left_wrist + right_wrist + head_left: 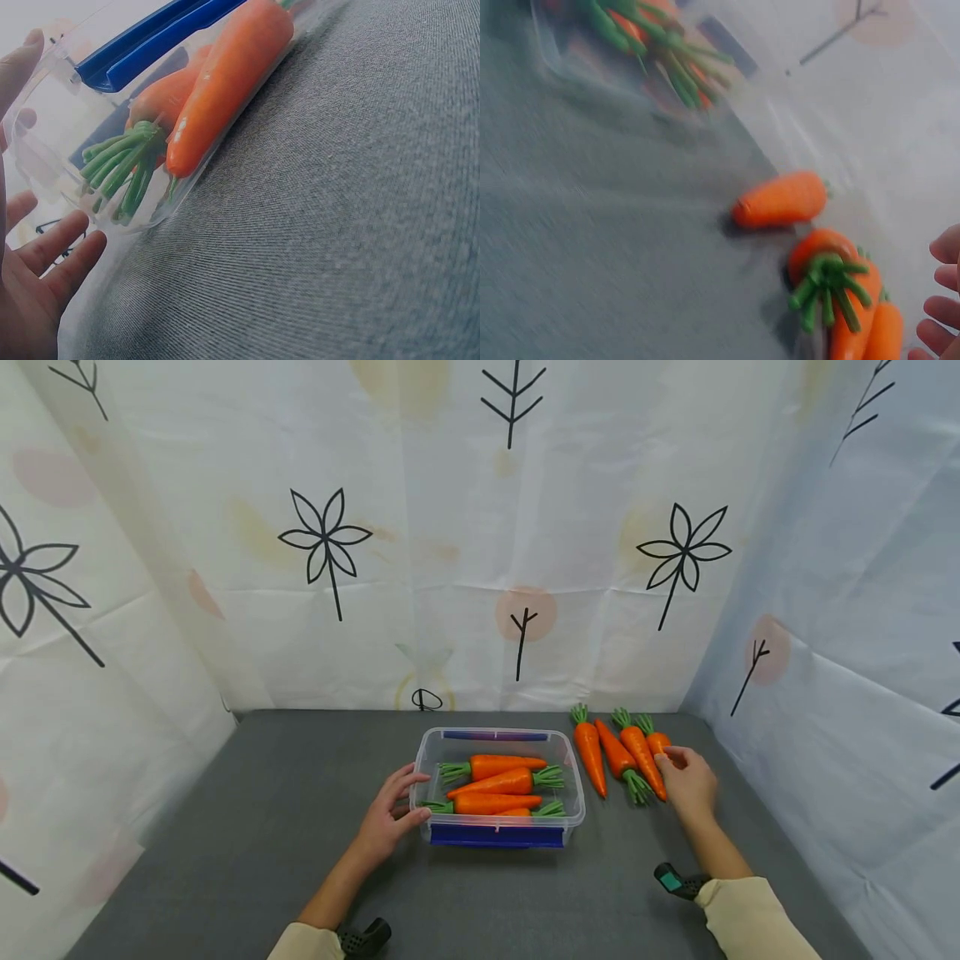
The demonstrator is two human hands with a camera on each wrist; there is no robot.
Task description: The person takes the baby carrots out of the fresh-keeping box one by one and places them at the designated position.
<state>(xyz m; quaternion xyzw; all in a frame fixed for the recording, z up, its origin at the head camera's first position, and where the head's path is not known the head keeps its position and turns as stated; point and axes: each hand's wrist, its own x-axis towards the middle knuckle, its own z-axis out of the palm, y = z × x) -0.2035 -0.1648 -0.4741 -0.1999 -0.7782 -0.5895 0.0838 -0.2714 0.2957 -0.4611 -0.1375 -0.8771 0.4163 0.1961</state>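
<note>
A clear plastic box (573, 806) with blue clips stands on the table, several orange carrots (497, 782) with green tops lying inside. At its left side is my left hand (386, 817), its thumb by the front rim and its fingers along the left wall. In the left wrist view those fingers (71, 270) are spread and fairly straight. My right hand (688, 785) is over the rightmost carrot (657, 742) of a loose group right of the box. The right wrist view shows its fingers (939, 307) loosely bent, with nothing visible between them.
Beside the box lies the leftmost loose carrot (589, 754), a little apart from the others, which lie close together. A grey cloth covers the table (262, 810). White printed curtains (450, 527) rise behind the table and at both sides.
</note>
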